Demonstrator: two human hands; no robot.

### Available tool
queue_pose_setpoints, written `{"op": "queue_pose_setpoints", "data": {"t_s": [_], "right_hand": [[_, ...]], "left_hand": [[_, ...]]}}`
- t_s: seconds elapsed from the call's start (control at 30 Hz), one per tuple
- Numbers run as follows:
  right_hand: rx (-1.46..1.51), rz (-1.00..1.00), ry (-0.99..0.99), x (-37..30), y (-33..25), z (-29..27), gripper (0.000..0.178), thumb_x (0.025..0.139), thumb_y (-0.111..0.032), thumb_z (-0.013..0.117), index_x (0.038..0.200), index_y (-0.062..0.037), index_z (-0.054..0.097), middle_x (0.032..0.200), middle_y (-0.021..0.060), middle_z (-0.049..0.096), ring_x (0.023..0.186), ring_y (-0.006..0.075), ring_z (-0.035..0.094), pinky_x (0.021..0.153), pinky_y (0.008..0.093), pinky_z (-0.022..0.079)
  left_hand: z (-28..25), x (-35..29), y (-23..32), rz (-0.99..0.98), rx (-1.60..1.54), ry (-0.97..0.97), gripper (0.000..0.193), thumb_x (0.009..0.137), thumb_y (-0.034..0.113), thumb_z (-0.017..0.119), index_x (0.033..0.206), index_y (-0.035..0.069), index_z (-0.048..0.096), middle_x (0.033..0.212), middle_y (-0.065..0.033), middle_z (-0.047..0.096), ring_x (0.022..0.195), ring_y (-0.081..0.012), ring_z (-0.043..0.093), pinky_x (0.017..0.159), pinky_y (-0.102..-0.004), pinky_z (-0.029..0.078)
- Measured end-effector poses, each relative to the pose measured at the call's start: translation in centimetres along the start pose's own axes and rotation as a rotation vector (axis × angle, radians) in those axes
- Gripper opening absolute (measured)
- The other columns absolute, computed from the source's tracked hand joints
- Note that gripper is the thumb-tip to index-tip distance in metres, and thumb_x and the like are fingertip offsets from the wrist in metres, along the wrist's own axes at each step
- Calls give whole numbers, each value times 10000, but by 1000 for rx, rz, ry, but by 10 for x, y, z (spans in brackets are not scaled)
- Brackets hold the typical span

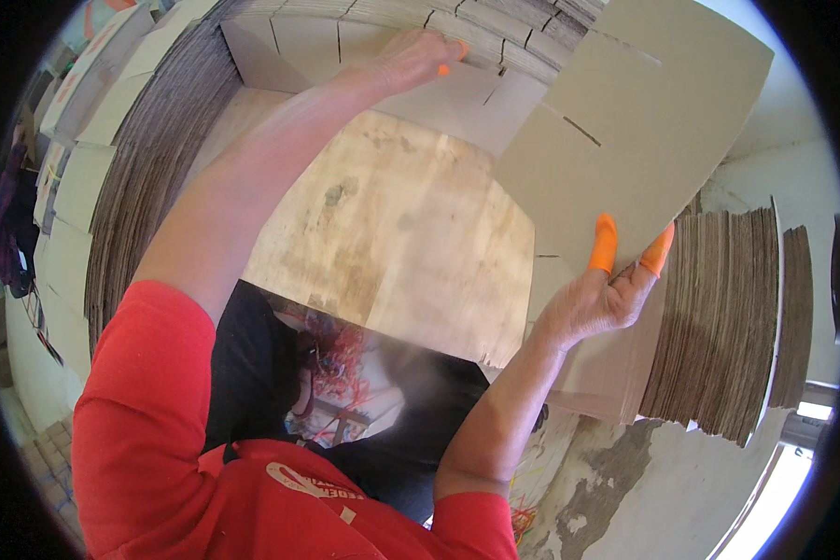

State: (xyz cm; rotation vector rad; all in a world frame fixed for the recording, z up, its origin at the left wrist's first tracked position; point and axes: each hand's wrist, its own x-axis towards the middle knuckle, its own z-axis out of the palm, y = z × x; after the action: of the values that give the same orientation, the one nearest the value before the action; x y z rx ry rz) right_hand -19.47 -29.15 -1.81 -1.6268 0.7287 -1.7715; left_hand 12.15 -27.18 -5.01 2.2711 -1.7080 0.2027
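My right hand (599, 303) grips the lower edge of a flat grey-beige cardboard sheet (644, 121) with narrow slots cut in it. The sheet is raised and tilted at the upper right. Orange rubber tips cover the thumb and a finger of that hand. At the far side my left hand (420, 61), also with orange fingertips, closes on the upper edge of a long slotted cardboard strip (299, 51). That strip stands in front of a stack of slotted cardboard (504, 23). Between my arms lies a bare plywood board (392, 224).
Tall stacks of cardboard sheets rise on the left (154, 140) and on the right (719, 317). A cardboard sheet (607, 369) lies beside the board's right edge. Below, tangled red strings (341, 359) show between my legs. A stained wall (607, 476) is at the lower right.
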Motion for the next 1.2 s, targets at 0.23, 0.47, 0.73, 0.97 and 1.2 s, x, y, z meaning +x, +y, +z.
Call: {"op": "queue_pose_setpoints", "data": {"t_s": [0.23,0.47,0.73,0.97,1.2], "right_hand": [[-512,-286,-117,-6,-12,7,649,811,80,682,1401,-36,437,1292,116,595,977,157,650,833,260,537],[-497,-364,-161,-9,-18,9,643,818,25,706,1400,-55,446,1260,122,620,899,146,683,716,249,546],[-485,-368,-239,-10,-14,7,620,818,-14,719,1384,-48,468,1181,96,668,775,117,689,630,233,535],[-528,-396,-74,-9,-20,5,597,819,44,693,1371,-43,482,1204,103,655,851,138,672,708,247,554],[-239,-227,40,5,-15,-4,545,791,159,624,1310,25,526,1308,70,576,1037,128,580,902,263,518]], "left_hand": [[-1,-3,-5,220,109,-79,130,733,-18,581,843,41,620,841,-179,638,858,-380,629,690,-470,485],[-18,-19,16,282,110,-56,51,743,42,608,793,38,615,721,-171,630,793,-369,640,652,-482,489],[-13,-25,33,418,72,-14,147,757,38,599,889,52,662,825,-161,665,801,-356,656,628,-464,511],[-3,-23,32,267,250,89,152,796,42,571,931,47,641,829,-111,673,876,-299,637,679,-445,495],[34,-18,17,114,-69,328,227,733,63,701,952,75,643,851,-89,657,905,-283,610,812,-409,445]]}}
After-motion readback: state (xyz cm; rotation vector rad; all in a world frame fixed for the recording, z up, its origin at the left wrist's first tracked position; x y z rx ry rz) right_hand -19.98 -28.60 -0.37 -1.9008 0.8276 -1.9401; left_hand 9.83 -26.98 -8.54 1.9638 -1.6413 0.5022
